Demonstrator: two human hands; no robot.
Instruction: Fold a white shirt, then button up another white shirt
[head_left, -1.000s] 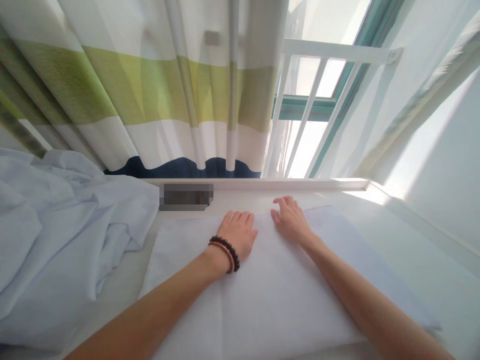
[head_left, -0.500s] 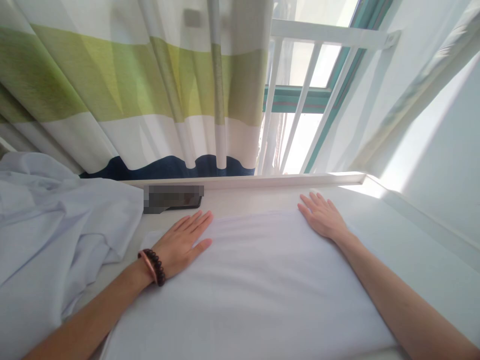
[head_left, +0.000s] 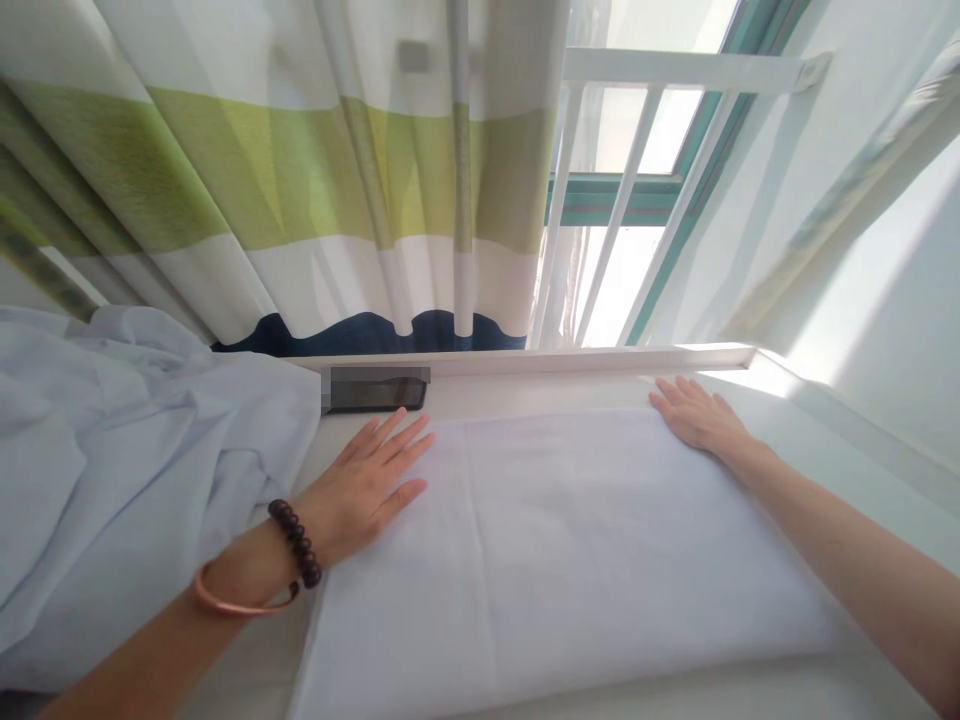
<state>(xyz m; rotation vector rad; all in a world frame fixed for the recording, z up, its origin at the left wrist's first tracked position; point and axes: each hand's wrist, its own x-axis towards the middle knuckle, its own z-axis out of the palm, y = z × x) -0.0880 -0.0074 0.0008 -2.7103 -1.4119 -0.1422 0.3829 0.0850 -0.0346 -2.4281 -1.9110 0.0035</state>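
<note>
Head view, the only one: a white folded cloth (head_left: 570, 540) lies flat on a white bed surface (head_left: 787, 690), straight ahead of the person. Its long axis runs left to right, and its far edge runs parallel to the white rail (head_left: 525, 360) under the window. The left hand (head_left: 367, 485) rests palm down on the cloth's far left corner with fingers spread and pointing up-right; it is flat and grips nothing. The heel of that hand sits about at the cloth's left edge. The right hand (head_left: 697, 415) is flat in the same way at the far right corner, fingers loose and pointing toward the rail, holding nothing. The hands are well apart, with the whole width of the cloth between them, each at its own end of the long axis. The left hand sits a bit nearer the person, the right farther out. A faint crease (head_left: 474, 520) runs from the far edge toward the person, closer to the left hand. On the left wrist are a dark bead bracelet (head_left: 296, 540) and a pink band (head_left: 232, 600). A dark phone (head_left: 379, 393), partly blurred, lies against the rail just beyond the left fingertips, not touching them. A crumpled pale blue sheet (head_left: 127, 470) is heaped to the left, near the left forearm. A striped curtain (head_left: 300, 190) and white window bars (head_left: 622, 210) are behind the rail.
</note>
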